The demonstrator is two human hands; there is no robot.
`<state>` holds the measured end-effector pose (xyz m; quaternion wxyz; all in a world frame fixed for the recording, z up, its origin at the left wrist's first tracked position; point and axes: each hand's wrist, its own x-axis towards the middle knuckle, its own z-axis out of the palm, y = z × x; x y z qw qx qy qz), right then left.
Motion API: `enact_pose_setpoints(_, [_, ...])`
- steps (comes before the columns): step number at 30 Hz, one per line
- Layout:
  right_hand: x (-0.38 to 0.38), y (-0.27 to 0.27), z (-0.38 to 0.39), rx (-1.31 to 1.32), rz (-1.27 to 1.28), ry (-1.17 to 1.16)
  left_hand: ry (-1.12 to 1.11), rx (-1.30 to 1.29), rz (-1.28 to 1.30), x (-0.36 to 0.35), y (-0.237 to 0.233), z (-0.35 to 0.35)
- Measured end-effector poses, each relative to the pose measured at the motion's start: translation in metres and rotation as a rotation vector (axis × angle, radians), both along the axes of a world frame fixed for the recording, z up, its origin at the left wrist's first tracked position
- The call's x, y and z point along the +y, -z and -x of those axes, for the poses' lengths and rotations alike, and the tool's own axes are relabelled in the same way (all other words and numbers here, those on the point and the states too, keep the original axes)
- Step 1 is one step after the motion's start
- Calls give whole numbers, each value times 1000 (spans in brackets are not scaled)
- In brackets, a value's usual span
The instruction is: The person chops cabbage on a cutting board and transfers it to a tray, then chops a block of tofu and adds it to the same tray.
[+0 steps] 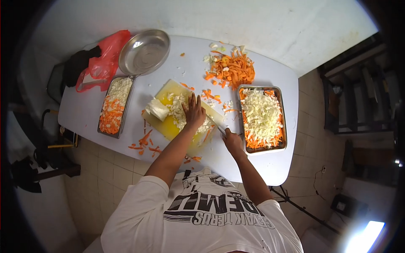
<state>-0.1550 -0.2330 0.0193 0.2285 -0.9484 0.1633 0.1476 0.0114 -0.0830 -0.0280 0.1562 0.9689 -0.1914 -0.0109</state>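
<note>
My right hand point(233, 141) is wrapped round the handle of a knife point(218, 125), whose blade reaches up and left over the cutting board point(217, 116). My left hand point(194, 113) lies over the board with its fingers stretched out, above chopped cabbage point(177, 109); part of the blade is hidden near it. A larger piece of cabbage point(157, 109) rests on the board's left end. The board is pale with a yellow pattern. Orange carrot scraps point(146, 138) are scattered on the table around it.
A metal tray of shredded cabbage and carrot point(261, 114) stands to the right, a narrower one point(114, 105) to the left. Behind are a steel bowl point(144, 51), a red plastic bag point(105, 61) and a heap of carrot peelings point(234, 67) near the wall.
</note>
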Motion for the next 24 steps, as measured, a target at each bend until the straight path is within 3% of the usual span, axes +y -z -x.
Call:
enact_pose_setpoints(3, [12,-8,-2,-22,0,7,-104,37,144,21,-23,10])
enact_pose_setpoints(6, [22,-20,-21,-58,-9,-22,-168,-104,545,64,24,1])
enact_pose_setpoints(8, [31,-25,-41,-74,-10,-47,-189,-91,536,88,33,6])
enact_pose_setpoints(11, [43,-24,-62,-96,-14,-78,-275,177,606,109,11,1])
enact_pose_setpoints(14, [48,-18,-70,-105,2,-107,-173,141,751,115,32,-21])
enact_pose_setpoints(17, [53,-13,-68,-115,-19,-92,-14,-72,417,93,6,-24])
enact_pose_setpoints(20, [58,-5,-65,-131,-57,-67,186,-101,170,82,-29,-6])
enact_pose_setpoints(24, [68,-6,-65,-137,-91,-56,177,-55,143,78,-16,6])
